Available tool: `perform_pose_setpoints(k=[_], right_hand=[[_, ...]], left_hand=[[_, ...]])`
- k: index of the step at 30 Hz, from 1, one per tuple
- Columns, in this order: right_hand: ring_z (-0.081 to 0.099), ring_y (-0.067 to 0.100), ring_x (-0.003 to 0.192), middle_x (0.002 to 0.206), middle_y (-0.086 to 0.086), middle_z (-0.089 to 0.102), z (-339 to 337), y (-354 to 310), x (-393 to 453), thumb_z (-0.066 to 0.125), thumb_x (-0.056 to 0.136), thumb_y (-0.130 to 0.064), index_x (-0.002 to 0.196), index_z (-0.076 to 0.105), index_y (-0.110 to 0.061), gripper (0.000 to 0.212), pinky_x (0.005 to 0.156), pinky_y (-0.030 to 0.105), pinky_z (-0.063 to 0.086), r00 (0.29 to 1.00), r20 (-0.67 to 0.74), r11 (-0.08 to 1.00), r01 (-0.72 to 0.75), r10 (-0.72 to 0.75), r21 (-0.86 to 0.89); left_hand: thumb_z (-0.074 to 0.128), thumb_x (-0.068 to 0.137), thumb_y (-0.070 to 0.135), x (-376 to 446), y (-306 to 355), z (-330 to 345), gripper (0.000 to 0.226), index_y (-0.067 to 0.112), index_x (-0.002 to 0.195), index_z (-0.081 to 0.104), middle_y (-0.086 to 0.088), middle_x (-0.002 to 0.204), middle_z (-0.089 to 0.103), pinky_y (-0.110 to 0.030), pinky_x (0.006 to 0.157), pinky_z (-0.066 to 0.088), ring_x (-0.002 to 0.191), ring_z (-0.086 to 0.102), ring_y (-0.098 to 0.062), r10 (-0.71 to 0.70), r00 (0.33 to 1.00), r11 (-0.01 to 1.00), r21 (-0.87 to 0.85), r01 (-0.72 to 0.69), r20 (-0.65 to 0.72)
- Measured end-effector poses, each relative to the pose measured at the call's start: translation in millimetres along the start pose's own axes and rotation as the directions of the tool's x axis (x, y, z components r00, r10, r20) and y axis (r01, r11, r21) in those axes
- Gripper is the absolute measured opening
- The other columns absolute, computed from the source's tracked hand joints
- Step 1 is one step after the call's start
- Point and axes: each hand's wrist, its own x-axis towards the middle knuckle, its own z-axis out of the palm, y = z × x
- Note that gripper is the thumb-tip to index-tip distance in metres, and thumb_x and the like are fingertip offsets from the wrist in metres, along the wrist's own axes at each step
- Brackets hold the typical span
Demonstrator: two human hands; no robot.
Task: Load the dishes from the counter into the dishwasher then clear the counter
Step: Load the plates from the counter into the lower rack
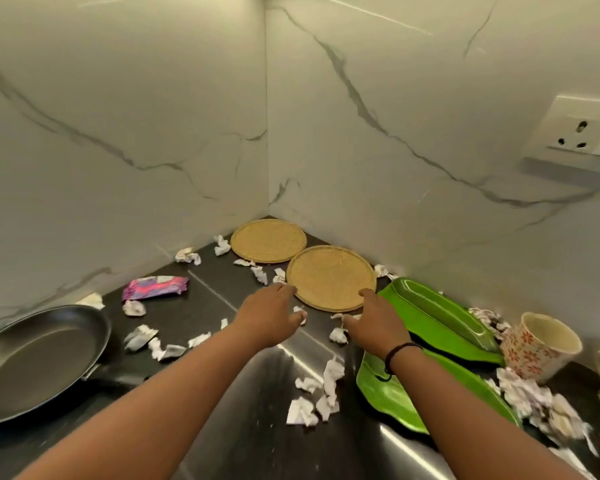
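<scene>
Both the left hand (274,315) and right hand (373,318) reach, fingers spread and seemingly empty, toward the nearer golden plate (330,278); the next move is gripping its rim for lifting.

A single wide-angle view from the person's head looks forward and steeply down into the corner where two marble-veined walls (187,116) meet above a dark tabletop (208,292). The lens sits close over the near edge, both forearms running up from the bottom of the frame to the left hand (269,315) and right hand (374,322) near mid-frame. Two round woven mats (330,277) lie toward the corner, deepest in the view. The wide lens bends a frying pan (39,358) at the left edge and a wall socket (581,128) at the right. No second view shares the scene.
</scene>
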Motion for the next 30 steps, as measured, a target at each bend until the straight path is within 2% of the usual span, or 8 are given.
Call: perform_pose_setpoints(k=[5,10,17,21,23,24,26,30], right_hand=[[0.051,0.035,0.116,0.129,0.018,0.051,13,20,72,0.057,0.084,-0.035,0.134,0.042,-0.009,0.058,0.092,0.04,0.046,0.988,-0.006,0.985,-0.152,0.153,0.075],[0.048,0.039,0.117,0.13,0.018,0.049,28,28,113,0.055,0.085,-0.035,0.133,0.041,-0.01,0.057,0.092,0.042,0.042,0.961,-0.101,0.966,-0.259,0.257,-0.004],[0.043,0.038,0.121,0.13,0.015,0.053,34,36,141,0.054,0.083,-0.035,0.13,0.04,-0.008,0.056,0.095,0.044,0.038,0.929,-0.121,0.929,-0.362,0.351,-0.082],[0.04,0.037,0.124,0.129,0.015,0.055,33,37,154,0.054,0.081,-0.03,0.129,0.042,-0.01,0.053,0.098,0.042,0.035,0.92,-0.122,0.92,-0.383,0.372,-0.085],[0.039,0.038,0.126,0.132,0.016,0.053,29,37,156,0.055,0.081,-0.028,0.132,0.04,-0.012,0.056,0.1,0.042,0.034,0.916,-0.119,0.916,-0.394,0.384,-0.078],[0.039,0.038,0.126,0.133,0.016,0.051,28,37,156,0.056,0.082,-0.029,0.134,0.039,-0.013,0.057,0.1,0.043,0.034,0.915,-0.114,0.915,-0.397,0.388,-0.074],[0.04,0.038,0.126,0.134,0.015,0.051,25,38,156,0.056,0.082,-0.03,0.135,0.04,-0.015,0.057,0.1,0.043,0.034,0.914,-0.112,0.916,-0.397,0.389,-0.055],[0.041,0.037,0.125,0.131,0.013,0.053,18,36,146,0.054,0.083,-0.034,0.133,0.042,-0.017,0.054,0.099,0.042,0.035,0.926,-0.096,0.931,-0.366,0.364,0.002]], left_hand=[[0.054,0.09,0.049,91,-17,16,0.06,0.018,0.14,0.041,-0.007,0.142,0.045,-0.041,0.104,0.04,0.127,0.046,-0.025,-0.097,0.993,0.99,-0.1,0.103,0.061],[0.057,0.089,0.048,163,-30,44,0.065,0.014,0.141,0.039,-0.011,0.141,0.045,-0.043,0.103,0.041,0.126,0.046,-0.031,-0.193,0.975,0.96,-0.184,0.211,0.11],[0.049,0.091,0.048,207,-37,65,0.054,0.02,0.137,0.038,-0.01,0.134,0.052,-0.043,0.097,0.034,0.122,0.048,-0.034,-0.328,0.943,0.941,-0.064,0.331,0.058],[0.05,0.094,0.036,216,-42,61,0.045,0.022,0.136,0.042,-0.005,0.127,0.059,-0.041,0.101,0.027,0.121,0.05,-0.031,-0.401,0.916,0.873,-0.297,0.388,0.019],[0.053,0.093,0.031,216,-40,57,0.033,0.017,0.123,0.056,-0.007,0.114,0.062,-0.037,0.093,0.037,0.109,0.056,-0.03,-0.384,0.923,0.834,-0.429,0.346,-0.002],[0.055,0.093,0.026,215,-38,55,0.019,0.014,0.104,0.063,-0.01,0.096,0.063,-0.033,0.079,0.041,0.092,0.058,-0.029,-0.371,0.929,0.794,-0.522,0.311,-0.01],[0.057,0.091,0.016,210,-31,49,0.027,0.014,0.064,0.049,-0.007,0.063,0.044,-0.029,0.056,0.029,0.061,0.042,-0.022,-0.39,0.921,0.684,-0.672,0.283,-0.009],[0.056,0.087,0.008,191,-22,29,0.034,0.016,0.058,0.039,-0.005,0.058,0.035,-0.029,0.058,0.027,0.061,0.035,-0.019,-0.444,0.896,0.561,-0.774,0.293,0.017]])
